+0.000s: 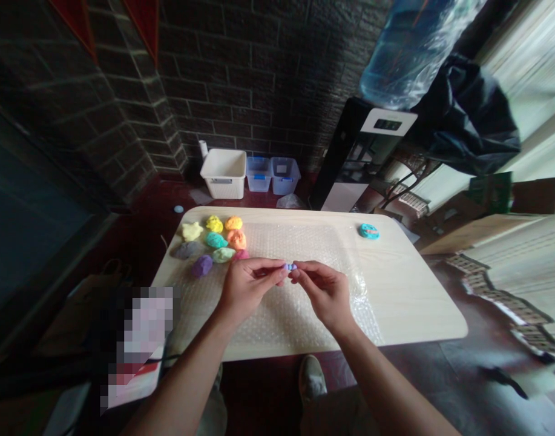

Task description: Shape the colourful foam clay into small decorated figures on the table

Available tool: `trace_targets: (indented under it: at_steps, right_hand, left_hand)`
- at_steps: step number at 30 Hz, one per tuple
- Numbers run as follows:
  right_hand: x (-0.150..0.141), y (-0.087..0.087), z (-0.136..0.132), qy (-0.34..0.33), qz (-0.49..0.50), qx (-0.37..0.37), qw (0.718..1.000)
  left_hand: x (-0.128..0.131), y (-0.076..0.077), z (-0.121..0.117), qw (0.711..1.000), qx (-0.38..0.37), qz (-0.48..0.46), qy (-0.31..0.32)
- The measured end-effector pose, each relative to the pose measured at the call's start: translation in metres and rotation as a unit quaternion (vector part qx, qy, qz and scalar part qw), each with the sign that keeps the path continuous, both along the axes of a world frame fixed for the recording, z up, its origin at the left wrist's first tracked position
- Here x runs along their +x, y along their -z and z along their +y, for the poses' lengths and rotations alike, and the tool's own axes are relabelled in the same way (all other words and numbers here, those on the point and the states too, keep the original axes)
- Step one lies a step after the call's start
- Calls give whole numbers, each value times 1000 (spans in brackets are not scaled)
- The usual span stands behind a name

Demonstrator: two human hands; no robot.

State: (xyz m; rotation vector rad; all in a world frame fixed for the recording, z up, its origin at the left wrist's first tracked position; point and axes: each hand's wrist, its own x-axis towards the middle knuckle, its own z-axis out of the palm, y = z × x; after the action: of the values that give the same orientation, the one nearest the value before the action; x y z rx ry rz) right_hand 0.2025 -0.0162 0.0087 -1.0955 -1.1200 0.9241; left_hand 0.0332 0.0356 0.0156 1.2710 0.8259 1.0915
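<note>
Between the fingertips of both hands is a small piece of purple and blue modelling clay (290, 267), held above the table. My left hand (250, 281) pinches its left end with thumb and forefinger. At the other end, my right hand (325, 287) pinches it the same way. Left of the hands lie several clay lumps, among them a purple lump (202, 266), a teal lump (216, 240), an orange lump (236, 239) and a grey lump (189, 249). A magenta lump (241, 254) is partly hidden behind my left hand.
Bubble wrap (299, 236) covers the middle of the pale wooden table (413, 290). A turquoise clay disc with an orange stripe (369, 231) lies at the far right. Behind the table stand a white bin (225, 175), two clear bins (285, 175) and a water dispenser (350, 163).
</note>
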Motion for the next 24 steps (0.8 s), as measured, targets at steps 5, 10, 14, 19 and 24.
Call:
trace_targets:
  at_steps: [5,10,14,19,24]
  right_hand:
    - [-1,-3,0,17,35,-4,999]
    - [-2,-6,1,25,16,-11,999]
    - [-1,-5,1,21,17,-7,1000]
    - [0,-3,1,10,10,-6,1000]
    - [0,-3,0,8,1,-8,1000]
  left_hand:
    - [2,1,2,1000,-16,-17,2]
    - [1,3,1,1000,-1,-1,3]
    - [1,2,1,1000,0,1,-1]
    - [1,-1,0,1000,0,4,3]
    - [0,-1,1,1000,14,11,4]
